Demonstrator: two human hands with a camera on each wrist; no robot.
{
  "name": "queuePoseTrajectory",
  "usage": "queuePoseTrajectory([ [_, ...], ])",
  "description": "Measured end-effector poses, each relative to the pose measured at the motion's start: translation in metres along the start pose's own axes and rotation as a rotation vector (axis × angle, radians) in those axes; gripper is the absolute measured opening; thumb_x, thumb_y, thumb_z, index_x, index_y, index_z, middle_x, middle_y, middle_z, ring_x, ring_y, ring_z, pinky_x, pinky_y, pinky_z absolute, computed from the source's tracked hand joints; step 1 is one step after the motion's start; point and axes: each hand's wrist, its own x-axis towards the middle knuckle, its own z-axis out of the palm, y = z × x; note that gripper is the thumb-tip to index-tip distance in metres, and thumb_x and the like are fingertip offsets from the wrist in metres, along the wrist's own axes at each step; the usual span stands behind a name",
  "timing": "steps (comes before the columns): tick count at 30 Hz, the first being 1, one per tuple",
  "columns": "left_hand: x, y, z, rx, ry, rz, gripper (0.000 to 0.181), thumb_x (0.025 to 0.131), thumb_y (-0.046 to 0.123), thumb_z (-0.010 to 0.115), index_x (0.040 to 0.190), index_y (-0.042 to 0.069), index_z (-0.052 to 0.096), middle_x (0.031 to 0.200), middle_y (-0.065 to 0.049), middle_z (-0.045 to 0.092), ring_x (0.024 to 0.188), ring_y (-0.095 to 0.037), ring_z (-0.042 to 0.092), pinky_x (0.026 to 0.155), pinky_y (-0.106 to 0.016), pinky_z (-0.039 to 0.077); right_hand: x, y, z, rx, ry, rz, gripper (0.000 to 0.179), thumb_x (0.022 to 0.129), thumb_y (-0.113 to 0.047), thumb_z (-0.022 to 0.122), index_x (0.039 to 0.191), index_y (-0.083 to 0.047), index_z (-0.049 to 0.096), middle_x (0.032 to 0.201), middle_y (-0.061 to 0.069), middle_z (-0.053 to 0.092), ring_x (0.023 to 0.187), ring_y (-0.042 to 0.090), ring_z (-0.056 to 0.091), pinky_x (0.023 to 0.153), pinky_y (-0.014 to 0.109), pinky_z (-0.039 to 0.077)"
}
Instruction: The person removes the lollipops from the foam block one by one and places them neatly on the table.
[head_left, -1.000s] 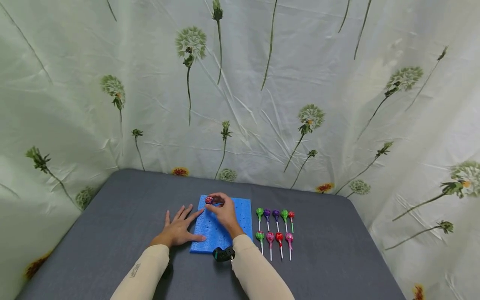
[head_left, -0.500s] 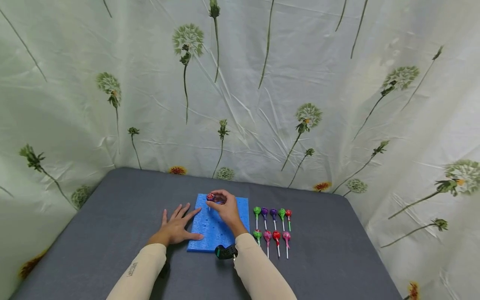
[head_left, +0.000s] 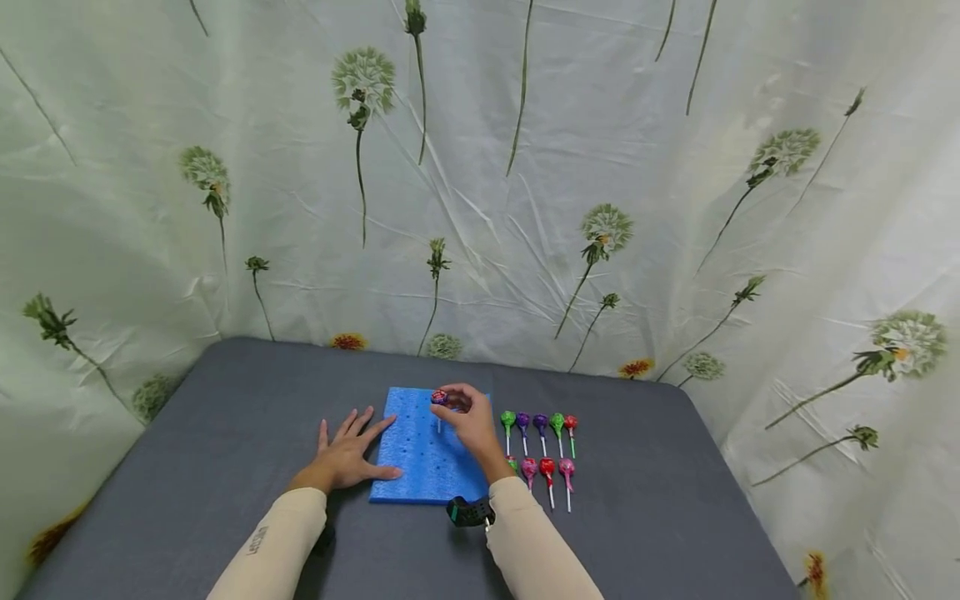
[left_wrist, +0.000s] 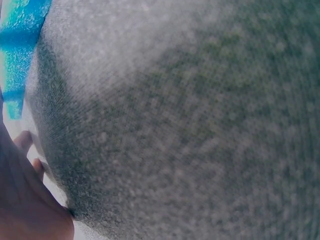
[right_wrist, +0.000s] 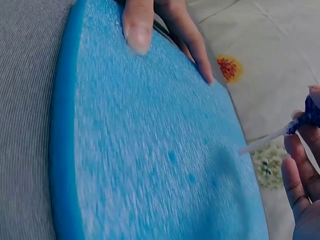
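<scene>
A lollipop with a dark red and blue wrapper is pinched between the thumb and fingers of my right hand. Its white stick points down over the far part of a blue foam board dotted with small holes. In the right wrist view the lollipop's stick slants toward the board, its tip overlapping the board's far edge. My left hand lies spread at the board's left side, thumb and index fingertip resting on it. The left wrist view catches only part of the left hand and a corner of the board.
Right of the board lie two rows of wrapped lollipops, the far row green, purple and red, the near row green, pink and red. My right forearm partly covers the near row. A dark grey cloth covers the table; a flowered curtain hangs behind.
My right hand has carried the lollipop to the right across the far part of the board. The left hand keeps its place on the board. The head view has shifted slightly.
</scene>
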Motion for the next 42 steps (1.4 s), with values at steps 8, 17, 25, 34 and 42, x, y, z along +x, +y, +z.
queuePoseTrajectory([
  [8, -0.002, -0.001, -0.001, -0.005, 0.008, 0.010, 0.103, 0.070, 0.072, 0.067, 0.151, 0.021, 0.032, 0.157, -0.024, 0.016, 0.143, -0.049, 0.005, 0.104, -0.071, -0.013, -0.009, -0.002, -0.020, -0.051, 0.038, -0.005, 0.026, 0.085, -0.004, 0.072, 0.109, 0.007, 0.066, 0.101, 0.024, 0.066, 0.089, 0.028, 0.060, 0.074, 0.025, 0.048],
  [17, -0.004, 0.000, -0.002, -0.043, 0.020, 0.057, 0.100, 0.072, 0.067, 0.070, 0.151, 0.019, 0.032, 0.157, -0.025, 0.016, 0.142, -0.049, 0.005, 0.104, -0.071, -0.013, -0.023, 0.004, -0.041, -0.084, 0.050, 0.010, 0.027, 0.085, -0.004, 0.073, 0.108, 0.006, 0.065, 0.102, 0.022, 0.065, 0.083, 0.022, 0.056, 0.070, 0.023, 0.047],
  [25, -0.003, -0.001, -0.001, -0.040, 0.013, 0.056, 0.101, 0.072, 0.069, 0.069, 0.151, 0.019, 0.031, 0.157, -0.025, 0.015, 0.142, -0.049, 0.005, 0.103, -0.071, -0.014, -0.032, 0.016, -0.064, -0.075, 0.060, 0.008, 0.027, 0.085, -0.005, 0.073, 0.109, 0.006, 0.064, 0.101, 0.022, 0.064, 0.080, 0.017, 0.053, 0.068, 0.022, 0.046],
  [34, -0.003, -0.004, 0.001, -0.036, 0.011, 0.042, 0.102, 0.071, 0.070, 0.068, 0.151, 0.019, 0.031, 0.156, -0.025, 0.016, 0.143, -0.049, 0.004, 0.103, -0.071, -0.015, -0.038, 0.030, -0.086, -0.079, 0.078, 0.018, 0.028, 0.085, -0.008, 0.073, 0.108, 0.005, 0.064, 0.099, 0.017, 0.066, 0.085, 0.016, 0.060, 0.073, 0.022, 0.050],
  [42, 0.000, -0.005, 0.002, -0.036, 0.018, 0.052, 0.103, 0.071, 0.072, 0.067, 0.152, 0.021, 0.030, 0.157, -0.024, 0.015, 0.143, -0.048, 0.004, 0.104, -0.070, -0.016, -0.040, 0.051, -0.113, -0.057, 0.139, 0.013, 0.025, 0.083, -0.006, 0.075, 0.106, 0.004, 0.068, 0.098, 0.017, 0.069, 0.084, 0.011, 0.065, 0.075, 0.022, 0.052],
])
